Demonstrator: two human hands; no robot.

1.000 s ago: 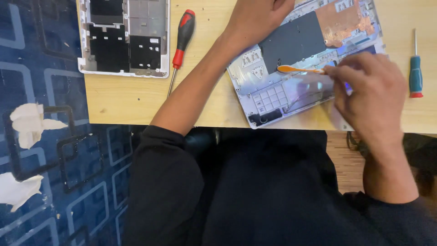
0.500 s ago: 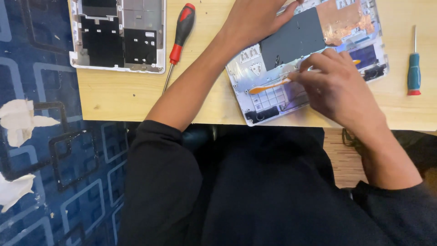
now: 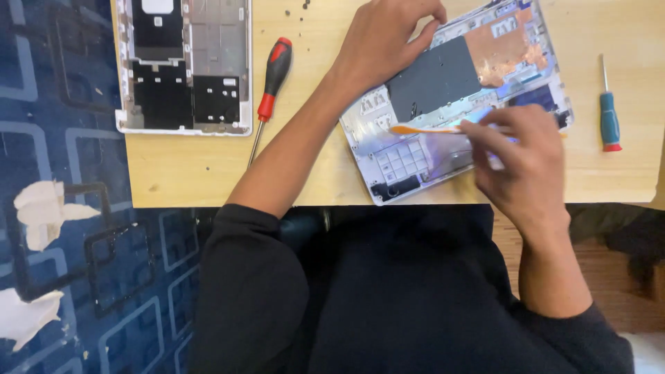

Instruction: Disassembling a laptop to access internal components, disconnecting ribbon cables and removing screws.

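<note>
Fingers (image 3: 485, 135) pinch an orange pry tool (image 3: 422, 129) over the opened laptop (image 3: 415, 156) on a wooden table (image 3: 208, 170) above blue patterned floor (image 3: 69, 277).

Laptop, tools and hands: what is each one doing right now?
Opened laptop base: insides showing, flat on the table.
Orange pry tool: held, tip on the base.
Right hand: gripping the pry tool.
Left hand: pressing on the base.
Red screwdriver: lying unused.
Teal screwdriver: lying unused.
Removed cover: lying apart.

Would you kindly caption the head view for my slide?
Left hand steadies an opened laptop chassis on a wooden table while the right hand works an orange pry tool inside it.
</note>
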